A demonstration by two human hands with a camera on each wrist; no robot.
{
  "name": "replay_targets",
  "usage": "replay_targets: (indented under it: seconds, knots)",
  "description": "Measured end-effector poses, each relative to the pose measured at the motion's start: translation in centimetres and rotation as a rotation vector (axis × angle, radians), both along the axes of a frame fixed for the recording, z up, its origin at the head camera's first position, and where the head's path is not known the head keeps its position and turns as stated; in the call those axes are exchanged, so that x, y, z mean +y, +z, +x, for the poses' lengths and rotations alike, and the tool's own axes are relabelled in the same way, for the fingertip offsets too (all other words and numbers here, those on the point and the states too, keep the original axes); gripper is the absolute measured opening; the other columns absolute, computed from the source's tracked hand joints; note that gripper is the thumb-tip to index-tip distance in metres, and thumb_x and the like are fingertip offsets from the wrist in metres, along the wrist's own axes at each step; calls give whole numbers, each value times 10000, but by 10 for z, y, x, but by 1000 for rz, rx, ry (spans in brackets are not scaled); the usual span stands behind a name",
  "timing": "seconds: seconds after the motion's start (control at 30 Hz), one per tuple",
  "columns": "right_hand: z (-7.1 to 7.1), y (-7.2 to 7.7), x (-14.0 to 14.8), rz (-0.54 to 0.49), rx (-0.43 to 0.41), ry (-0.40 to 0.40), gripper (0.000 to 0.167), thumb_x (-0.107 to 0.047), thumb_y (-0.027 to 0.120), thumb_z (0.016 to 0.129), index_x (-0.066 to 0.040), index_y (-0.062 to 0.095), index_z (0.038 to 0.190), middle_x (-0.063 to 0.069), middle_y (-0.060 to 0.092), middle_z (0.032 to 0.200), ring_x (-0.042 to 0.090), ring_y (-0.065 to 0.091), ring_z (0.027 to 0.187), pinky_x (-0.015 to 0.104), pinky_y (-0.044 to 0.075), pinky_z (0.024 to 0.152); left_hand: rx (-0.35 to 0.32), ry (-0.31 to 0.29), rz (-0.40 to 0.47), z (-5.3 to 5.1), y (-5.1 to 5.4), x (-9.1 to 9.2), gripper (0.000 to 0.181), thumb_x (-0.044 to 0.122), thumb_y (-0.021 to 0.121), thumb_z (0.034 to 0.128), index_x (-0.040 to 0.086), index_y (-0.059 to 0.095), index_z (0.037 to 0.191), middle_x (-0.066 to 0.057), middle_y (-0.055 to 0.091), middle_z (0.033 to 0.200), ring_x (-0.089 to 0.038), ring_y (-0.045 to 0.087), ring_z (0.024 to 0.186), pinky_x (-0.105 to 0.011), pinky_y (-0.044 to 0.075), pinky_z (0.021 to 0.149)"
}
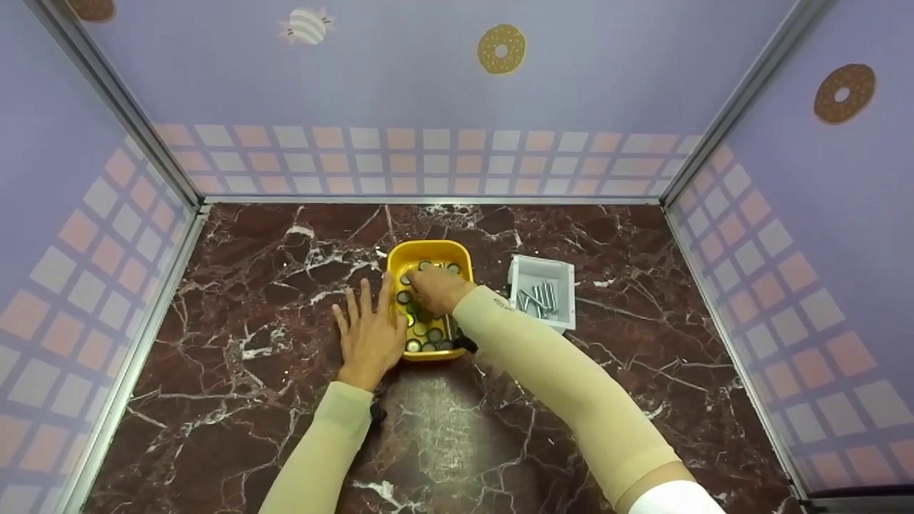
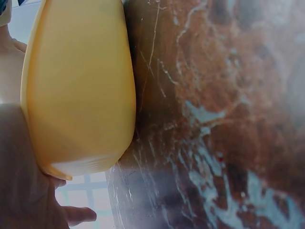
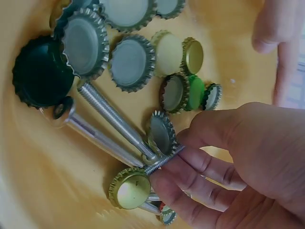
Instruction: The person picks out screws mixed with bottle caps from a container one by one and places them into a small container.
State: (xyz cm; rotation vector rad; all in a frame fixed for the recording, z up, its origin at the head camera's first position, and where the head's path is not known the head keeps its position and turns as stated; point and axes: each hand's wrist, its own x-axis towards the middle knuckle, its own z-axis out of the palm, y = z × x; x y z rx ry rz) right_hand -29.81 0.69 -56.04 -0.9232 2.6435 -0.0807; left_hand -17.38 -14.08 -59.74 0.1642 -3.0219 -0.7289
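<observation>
A yellow plastic tub [image 1: 428, 250] holds many crimped bottle caps [image 3: 132, 62] mixed with several metal bolts [image 3: 114, 119]. My right hand [image 1: 439, 289] reaches down into it. In the right wrist view, its thumb and fingers pinch a thin threaded bolt [image 3: 164, 160] lying across the ends of two longer ones. Beside those fingertips are a grey-lined cap [image 3: 162, 132] and a gold cap [image 3: 129, 188]. Against the tub's left side rests my left hand [image 1: 371, 332], fingers extended; the left wrist view shows mostly the tub's outer wall [image 2: 81, 86].
Right of the tub stands a small white box [image 1: 568, 300] with several bolts [image 1: 540, 298] in it. Both sit on a dark red marbled tabletop [image 1: 285, 428]. Purple panels [image 1: 407, 86] with metal edges enclose the back and sides.
</observation>
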Motion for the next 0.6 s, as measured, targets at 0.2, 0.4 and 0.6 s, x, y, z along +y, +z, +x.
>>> replay_targets:
  seconds: [0.2, 0.4, 0.6]
  knots:
    - [14, 20, 10, -82, -23, 12, 272, -102, 703, 1153, -39, 680, 1416, 200, 799, 1290, 383, 805, 1176, 510, 717, 962, 17, 8, -6, -1, -1, 0, 764, 387, 470, 1196, 307, 177, 1897, -260, 175, 1950, -572, 97, 1818, -824, 31, 1444]
    - [16, 24, 19, -159, -51, -6, 293, -141, 705, 1158, 8, 698, 1410, 240, 802, 1316, 421, 805, 1183, 548, 703, 990, 6, 7, -2, -3, 0, 1, 768, 397, 460, 1194, 324, 161, 1898, -257, 167, 1953, -567, 82, 1821, -814, 11, 1449]
    - [18, 26, 31, -255, -133, -21, 284, -157, 705, 1157, 33, 713, 1369, 256, 807, 1246, 403, 826, 1087, 525, 709, 943, -8, 12, -7, -2, -2, 1, 774, 411, 446, 1191, 334, 143, 1899, -250, 158, 1956, -563, 75, 1823, -806, 1, 1453]
